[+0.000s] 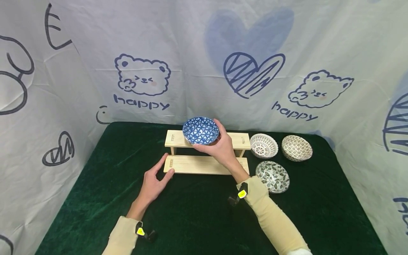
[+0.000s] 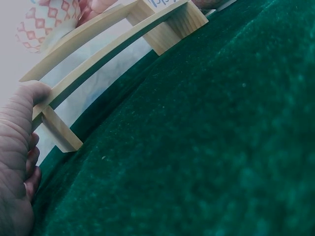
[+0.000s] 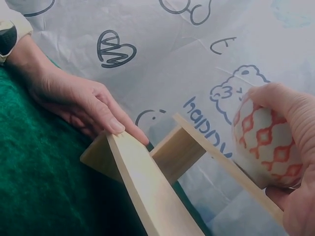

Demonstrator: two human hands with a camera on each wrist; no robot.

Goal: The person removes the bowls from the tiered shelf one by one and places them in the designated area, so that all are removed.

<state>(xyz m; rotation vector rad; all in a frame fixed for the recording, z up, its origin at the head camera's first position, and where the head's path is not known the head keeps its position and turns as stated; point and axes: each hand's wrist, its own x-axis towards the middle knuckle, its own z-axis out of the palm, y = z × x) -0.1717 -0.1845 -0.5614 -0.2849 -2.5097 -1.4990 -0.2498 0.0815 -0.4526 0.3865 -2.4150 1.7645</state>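
My right hand (image 1: pixel 221 147) grips a bowl (image 1: pixel 200 131) by its right side, thumb at the near rim. Its inside is blue with white triangles; the outside, in the right wrist view, is white with red diamonds (image 3: pixel 268 142). It tilts toward me at the upper board (image 1: pixel 237 141) of a two-step wooden rack; whether its base touches the board I cannot tell. At the left end of the lower board (image 1: pixel 204 165), my left hand (image 1: pixel 153 183) holds the rack, thumb on the front edge and fingers around the end.
To the right of the rack, on the green cloth (image 1: pixel 204 219), stand a white bowl with a radial pattern (image 1: pixel 264 146), a brown-patterned bowl (image 1: pixel 296 148) and a leaf-patterned bowl (image 1: pixel 272 177). A printed white curtain (image 1: pixel 191 71) hangs behind and at the sides.
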